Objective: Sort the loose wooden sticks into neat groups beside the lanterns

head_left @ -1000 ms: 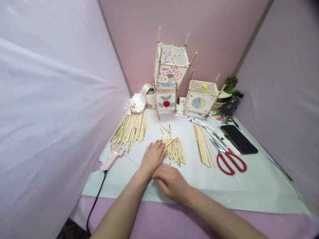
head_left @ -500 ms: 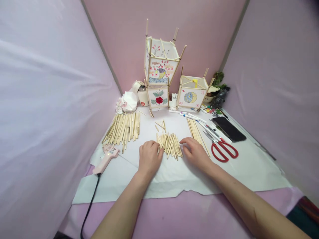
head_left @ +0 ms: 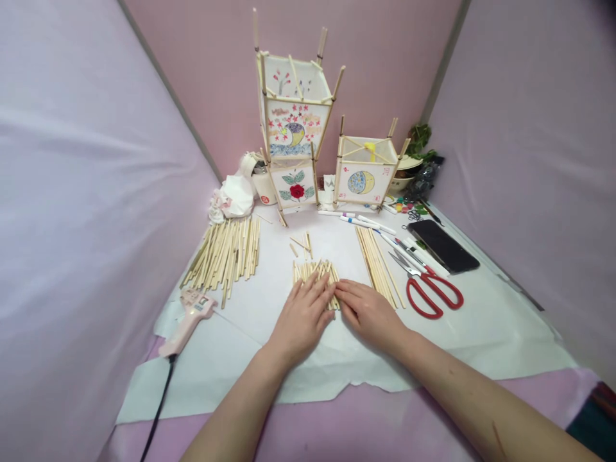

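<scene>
In the head view, a pile of short wooden sticks (head_left: 315, 266) lies on the white paper in front of me. My left hand (head_left: 304, 314) rests flat over the pile, fingers stretched out, covering much of it. Against the pile's right side is my right hand (head_left: 368, 311), its fingers extended and close together, the tips meeting the left hand's fingers. Neither hand grips a stick. A few loose short sticks (head_left: 308, 244) lie just beyond the pile. To the right of it, longer thin sticks (head_left: 378, 266) are laid side by side.
Many sticks (head_left: 226, 253) and a pink glue gun (head_left: 190, 321) with a black cord lie at left. Red-handled scissors (head_left: 428, 289), markers (head_left: 368, 222) and a black phone (head_left: 443, 246) are at right. Painted stick-framed lanterns (head_left: 296, 128) stand at the back, beside a jar (head_left: 264, 186).
My left hand has moved from the pile's left edge onto its top and flattened. My right hand has come inward against the pile's right side. The camera view has shifted slightly.
</scene>
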`<control>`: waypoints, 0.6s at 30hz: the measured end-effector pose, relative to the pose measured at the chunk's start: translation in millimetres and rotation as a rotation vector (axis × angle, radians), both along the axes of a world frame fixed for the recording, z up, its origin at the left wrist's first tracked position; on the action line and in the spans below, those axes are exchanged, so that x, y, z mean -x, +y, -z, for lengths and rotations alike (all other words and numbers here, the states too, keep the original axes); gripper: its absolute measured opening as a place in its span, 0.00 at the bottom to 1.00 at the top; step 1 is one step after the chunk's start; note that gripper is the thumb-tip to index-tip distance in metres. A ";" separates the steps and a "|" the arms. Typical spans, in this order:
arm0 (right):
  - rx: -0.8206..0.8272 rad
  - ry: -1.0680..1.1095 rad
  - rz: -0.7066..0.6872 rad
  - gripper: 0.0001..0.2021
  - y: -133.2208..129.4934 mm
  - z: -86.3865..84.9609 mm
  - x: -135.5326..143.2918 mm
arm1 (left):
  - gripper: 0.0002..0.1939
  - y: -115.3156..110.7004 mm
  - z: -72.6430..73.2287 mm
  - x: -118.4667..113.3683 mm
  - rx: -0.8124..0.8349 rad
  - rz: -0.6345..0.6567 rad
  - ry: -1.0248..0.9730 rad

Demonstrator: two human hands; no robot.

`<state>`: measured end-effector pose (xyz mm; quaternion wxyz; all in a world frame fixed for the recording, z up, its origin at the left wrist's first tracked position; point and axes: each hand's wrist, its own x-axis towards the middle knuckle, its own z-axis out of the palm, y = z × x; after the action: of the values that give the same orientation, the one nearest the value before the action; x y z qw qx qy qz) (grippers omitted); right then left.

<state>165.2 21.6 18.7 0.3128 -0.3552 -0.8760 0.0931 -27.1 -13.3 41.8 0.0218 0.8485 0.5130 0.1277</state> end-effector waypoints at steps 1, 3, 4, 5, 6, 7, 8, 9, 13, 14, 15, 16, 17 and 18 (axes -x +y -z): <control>0.004 -0.011 -0.001 0.17 0.2 1.2 -0.1 | 0.25 1.2 1.3 -1.5 0.039 0.017 0.017; 0.009 -0.013 -0.006 0.17 0.2 2.0 -0.8 | 0.24 3.0 3.8 -2.1 0.083 0.000 0.035; 0.013 -0.005 -0.008 0.17 0.0 1.6 -1.5 | 0.24 3.5 4.6 -1.3 0.087 -0.021 0.039; 0.018 0.004 -0.008 0.17 -0.1 0.8 -2.5 | 0.23 3.5 5.2 0.0 0.085 -0.044 0.040; 0.022 0.013 -0.005 0.17 -0.1 -0.4 -3.6 | 0.23 3.2 5.5 1.7 0.078 -0.067 0.038; 0.023 0.020 0.003 0.17 0.0 -1.7 -4.8 | 0.22 2.8 5.6 3.5 0.069 -0.088 0.033; 0.022 0.026 0.017 0.16 0.3 -2.9 -6.1 | 0.22 2.2 5.6 5.4 0.062 -0.108 0.028; 0.019 0.028 0.033 0.16 0.9 -3.9 -7.3 | 0.22 1.7 5.6 7.1 0.055 -0.129 0.022; 0.016 0.026 0.096 0.14 3.0 -5.5 -10.7 | 0.22 1.8 7.1 13.5 0.034 -0.213 0.013; 0.017 0.025 0.105 0.14 3.2 -5.3 -11.0 | 0.22 2.3 7.7 14.9 0.031 -0.232 0.019; 0.019 0.024 0.109 0.13 3.3 -5.1 -11.0 | 0.22 2.8 8.4 16.1 0.026 -0.249 0.025; 0.022 0.025 0.111 0.13 3.2 -4.9 -10.9 | 0.22 3.2 8.9 17.0 0.019 -0.265 0.032; 0.025 0.027 0.111 0.13 3.0 -4.7 -10.7 | 0.22 3.3 9.2 17.4 0.008 -0.280 0.036; 0.028 0.030 0.111 0.13 2.8 -4.6 -10.4 | 0.21 3.1 9.2 17.2 -0.008 -0.293 0.038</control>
<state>175.6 24.4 23.4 0.3255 -0.4063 -0.8487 0.0929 -44.4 -10.2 32.7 -0.0101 0.7668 0.6314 0.1151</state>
